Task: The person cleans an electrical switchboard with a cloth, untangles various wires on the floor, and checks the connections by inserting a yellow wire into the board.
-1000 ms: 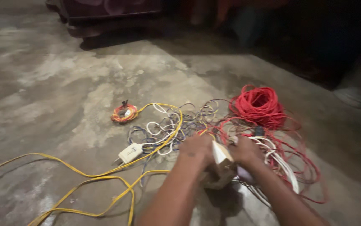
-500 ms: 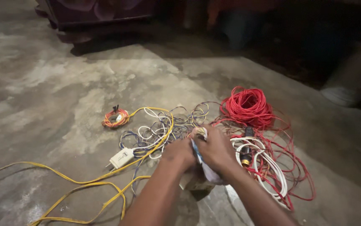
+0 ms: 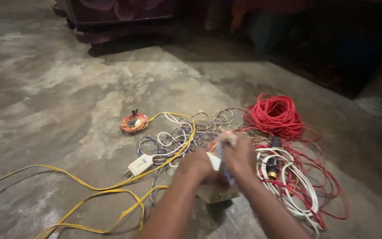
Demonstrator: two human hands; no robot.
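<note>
Both hands meet over a pale block (image 3: pixel 217 193) on the concrete floor. My left hand (image 3: pixel 196 166) is closed around a small white piece (image 3: pixel 214 161). My right hand (image 3: pixel 239 155) is closed on a thin bluish tool or wire (image 3: pixel 222 155) that stands upright between the two hands; its exact kind is blurred. A tangle of thin white and purple wires (image 3: pixel 180 135) lies just beyond the hands. A yellow cable (image 3: pixel 111 188) runs left from there past a white plug (image 3: pixel 140 165).
A red wire coil (image 3: pixel 276 114) lies to the right, with loose red and white wires (image 3: pixel 297 186) and a black and brass lamp holder (image 3: pixel 273 163) beside my right forearm. A small orange coil (image 3: pixel 134 122) sits left. Dark furniture (image 3: pixel 115 17) stands behind.
The view has shifted slightly. My hands stay together over the block, and the thin tool now stands more upright between them.
</note>
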